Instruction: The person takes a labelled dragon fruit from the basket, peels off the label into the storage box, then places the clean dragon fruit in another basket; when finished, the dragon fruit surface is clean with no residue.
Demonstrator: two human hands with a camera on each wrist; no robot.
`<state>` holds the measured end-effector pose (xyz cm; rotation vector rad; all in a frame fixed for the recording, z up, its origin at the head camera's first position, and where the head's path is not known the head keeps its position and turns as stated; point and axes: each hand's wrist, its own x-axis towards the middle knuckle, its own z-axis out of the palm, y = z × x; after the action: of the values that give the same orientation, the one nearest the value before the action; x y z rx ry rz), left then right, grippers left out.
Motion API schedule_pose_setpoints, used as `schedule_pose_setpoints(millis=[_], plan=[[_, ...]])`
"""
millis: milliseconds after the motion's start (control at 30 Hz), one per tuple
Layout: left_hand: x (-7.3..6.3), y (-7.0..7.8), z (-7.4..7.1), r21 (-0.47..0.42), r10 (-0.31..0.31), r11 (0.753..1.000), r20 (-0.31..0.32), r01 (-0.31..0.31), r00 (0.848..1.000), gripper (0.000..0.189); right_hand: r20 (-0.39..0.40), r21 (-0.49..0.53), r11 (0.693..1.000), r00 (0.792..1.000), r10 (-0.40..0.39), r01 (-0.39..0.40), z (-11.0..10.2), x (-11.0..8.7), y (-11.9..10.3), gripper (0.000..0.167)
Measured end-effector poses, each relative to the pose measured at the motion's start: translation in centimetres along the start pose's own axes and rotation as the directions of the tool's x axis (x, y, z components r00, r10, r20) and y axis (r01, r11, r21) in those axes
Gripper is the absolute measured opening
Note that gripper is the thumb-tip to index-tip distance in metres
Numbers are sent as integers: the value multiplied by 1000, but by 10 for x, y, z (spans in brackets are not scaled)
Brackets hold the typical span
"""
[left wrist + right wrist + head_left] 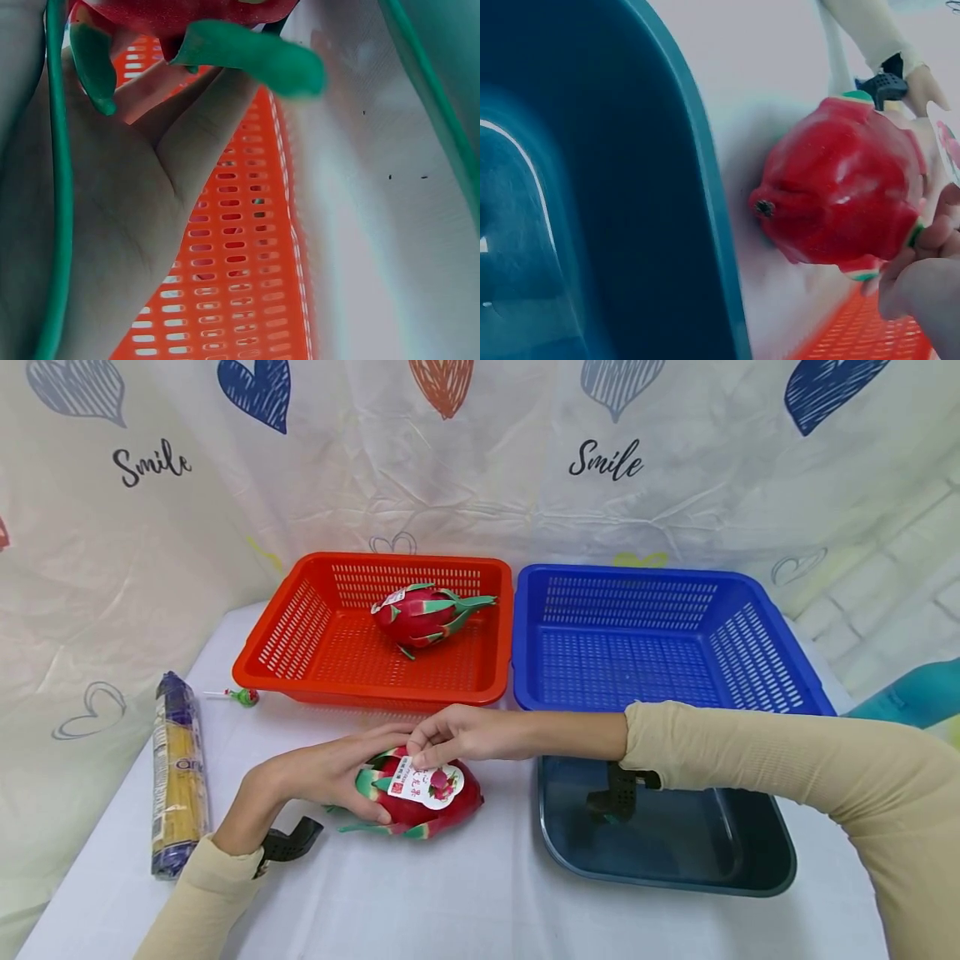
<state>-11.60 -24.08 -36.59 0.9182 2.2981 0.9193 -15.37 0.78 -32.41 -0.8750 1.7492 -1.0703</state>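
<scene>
A red dragon fruit (461,810) with green-tipped scales lies on the white cloth, in front of the red basket. My left hand (326,772) grips it from the left, thumb on the near side and fingers over the far side. On its upper side is a white label (408,781) with a fruit picture, and my right hand (476,733) pinches the label's upper edge. In the right wrist view the label (946,142) stands partly away from the dragon fruit (840,187). The left wrist view catches only the fruit's underside (187,15) and green scales beside the palm.
Another labelled dragon fruit (420,617) lies in the red basket (300,681). A blue basket (622,668) stands beside it, with a dark teal tub (667,860) under my right forearm. Pasta (180,777) and a lollipop (243,697) lie left; a teal bottle (911,693) is far right.
</scene>
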Motion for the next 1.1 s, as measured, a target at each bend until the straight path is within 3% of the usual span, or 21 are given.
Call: schedule_pose_setpoints(millis=[167, 333, 700, 1100], plan=[[-1, 0, 0, 21, 3, 1000, -10, -3, 1000, 88, 35, -73, 997, 999, 38, -35, -1, -9, -6, 14], [-1, 2, 1, 26, -51, 998, -12, 51, 999, 88, 72, -84, 996, 997, 14, -8, -5, -29, -10, 15], [0, 3, 0, -24, -63, 998, 3, 63, 998, 86, 34, -17, 1000, 999, 15, -14, -14, -69, 9, 15], [0, 2, 1, -8, -55, 998, 11, 55, 998, 88, -23, -43, 996, 997, 74, -75, -26, -96, 34, 17]])
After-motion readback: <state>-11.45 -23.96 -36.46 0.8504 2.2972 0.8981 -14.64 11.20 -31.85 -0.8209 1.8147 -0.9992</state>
